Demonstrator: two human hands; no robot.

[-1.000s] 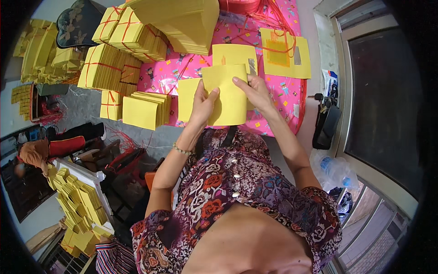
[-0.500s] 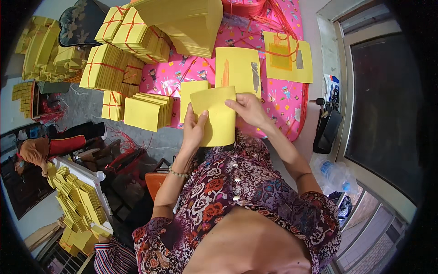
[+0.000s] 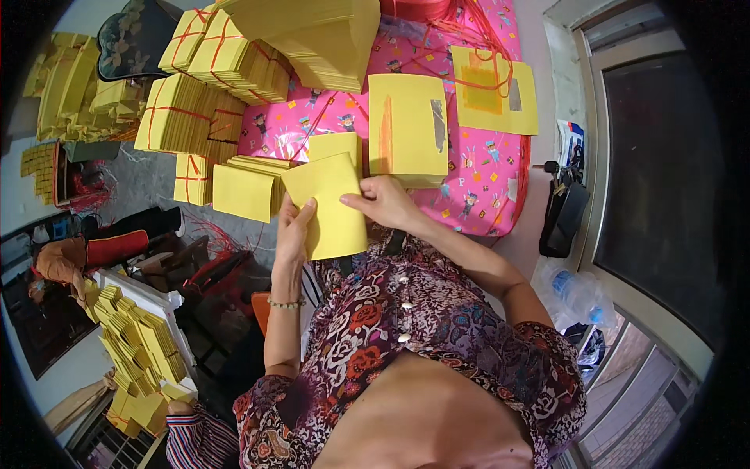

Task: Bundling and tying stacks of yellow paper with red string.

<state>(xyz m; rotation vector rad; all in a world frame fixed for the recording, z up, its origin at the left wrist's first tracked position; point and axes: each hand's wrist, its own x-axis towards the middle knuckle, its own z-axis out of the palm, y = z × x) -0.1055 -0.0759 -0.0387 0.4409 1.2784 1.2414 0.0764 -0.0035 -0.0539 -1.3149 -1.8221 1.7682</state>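
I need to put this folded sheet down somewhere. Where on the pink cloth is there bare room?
Both hands, left hand and right hand, hold the yellow sheet. Bare pink cloth shows right of the flat yellow stack, below the string-tied sheets. The left side is crowded with tied bundles and folded sheets.

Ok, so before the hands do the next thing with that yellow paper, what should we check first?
1. Left hand has the folded yellow paper by its left edge: ok.
2. Right hand pinches the paper's right side: ok.
3. Paper is lifted off the pink cloth, nothing lying on it: ok.
4. Flat yellow stack on the cloth sits apart from the hands: ok.
5. Pile of folded papers lies close by the left hand: ok.
6. Whether the paper's edges line up neatly: cannot tell, the fingers hide part of it.
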